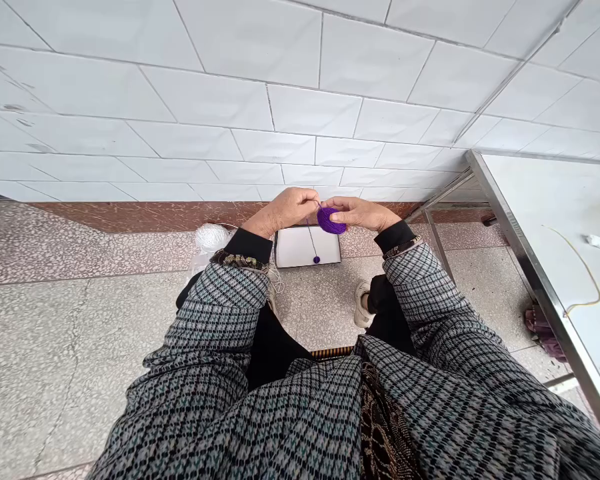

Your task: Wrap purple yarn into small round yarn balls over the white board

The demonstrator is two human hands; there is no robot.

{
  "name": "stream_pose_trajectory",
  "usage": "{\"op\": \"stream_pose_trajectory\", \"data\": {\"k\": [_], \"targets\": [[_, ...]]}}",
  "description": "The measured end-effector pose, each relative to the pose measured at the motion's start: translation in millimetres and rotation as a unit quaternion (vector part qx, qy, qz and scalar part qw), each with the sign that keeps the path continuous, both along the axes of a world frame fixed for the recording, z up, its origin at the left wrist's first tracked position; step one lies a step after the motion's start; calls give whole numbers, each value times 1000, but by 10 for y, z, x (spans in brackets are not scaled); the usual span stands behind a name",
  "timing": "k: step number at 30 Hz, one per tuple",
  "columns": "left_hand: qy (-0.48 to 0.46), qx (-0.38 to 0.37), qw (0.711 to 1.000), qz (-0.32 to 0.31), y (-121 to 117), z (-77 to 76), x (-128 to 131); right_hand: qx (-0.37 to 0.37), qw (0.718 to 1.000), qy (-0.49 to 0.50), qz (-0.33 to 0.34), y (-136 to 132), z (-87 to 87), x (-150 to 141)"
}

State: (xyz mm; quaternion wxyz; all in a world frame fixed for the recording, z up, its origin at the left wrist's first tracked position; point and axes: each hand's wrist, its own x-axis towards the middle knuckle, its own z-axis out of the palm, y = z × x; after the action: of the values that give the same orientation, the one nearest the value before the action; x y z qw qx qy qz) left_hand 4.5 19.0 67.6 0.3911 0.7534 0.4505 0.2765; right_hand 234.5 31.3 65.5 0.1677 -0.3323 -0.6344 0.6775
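My right hand (357,213) is closed around a rounded ball of purple yarn (331,220), with the thumb lying across its front. Beside it my left hand (294,205) pinches a purple strand close to the ball's upper left edge. From the left hand a thin length of this yarn (311,239) hangs down to a small purple ball (317,259). That small ball rests in a shallow white box (293,247) with a dark rim, on the floor between my feet. The left fingertips are partly hidden from view.
A ball of white yarn (211,237) lies left of the box, with loose white strands (277,280) near my foot. A metal-edged table (517,230) stands at the right, with a yellow cord (583,267) on it. White wall tiles (300,175) rise ahead.
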Motion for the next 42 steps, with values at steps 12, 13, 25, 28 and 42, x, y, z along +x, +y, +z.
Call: {"op": "stream_pose_trajectory", "data": {"k": [12,13,25,28,42], "targets": [[-12,-90,992,-89,-85,-36,203,93,948,141,-268,111,47,0],[-13,-88,990,-112,-105,-24,216,103,942,116,-299,127,17,-22],[-37,-29,999,-2,3,23,18,-30,999,15,10,-59,64,22],[-69,-31,997,-5,39,-15,24,11,986,150,-71,-41,154,73],[-81,-97,988,-83,-74,7,50,3,987,-140,-74,-17,65,-60]]}}
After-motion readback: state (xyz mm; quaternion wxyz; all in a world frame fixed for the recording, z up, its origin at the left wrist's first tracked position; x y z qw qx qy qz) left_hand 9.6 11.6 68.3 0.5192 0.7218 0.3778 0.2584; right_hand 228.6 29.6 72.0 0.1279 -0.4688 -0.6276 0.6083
